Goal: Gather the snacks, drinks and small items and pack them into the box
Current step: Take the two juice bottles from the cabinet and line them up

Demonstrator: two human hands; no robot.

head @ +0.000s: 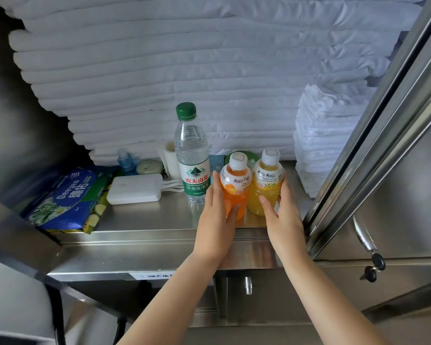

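Observation:
Two Mogu Mogu bottles stand side by side on a steel shelf (147, 220). My left hand (217, 220) grips the orange bottle (235, 188) from its left side, thumb across the front. My right hand (283, 220) grips the yellow bottle (266, 188) from its right side. A tall water bottle (193, 155) with a green cap stands just left of them. Further left lie a white power bank (135, 189) with cables, a blue tissue pack (67, 197) on a green snack bag (97, 210), a small blue bottle (125, 160) and a round pale item (148, 166). No box is in view.
A high stack of folded white linen (184, 58) fills the shelf behind the items, with a smaller towel pile (319, 135) at the right. A steel cabinet door (383, 145) with handle and keys (373, 265) stands open at the right. A white roll (169, 155) sits behind the water bottle.

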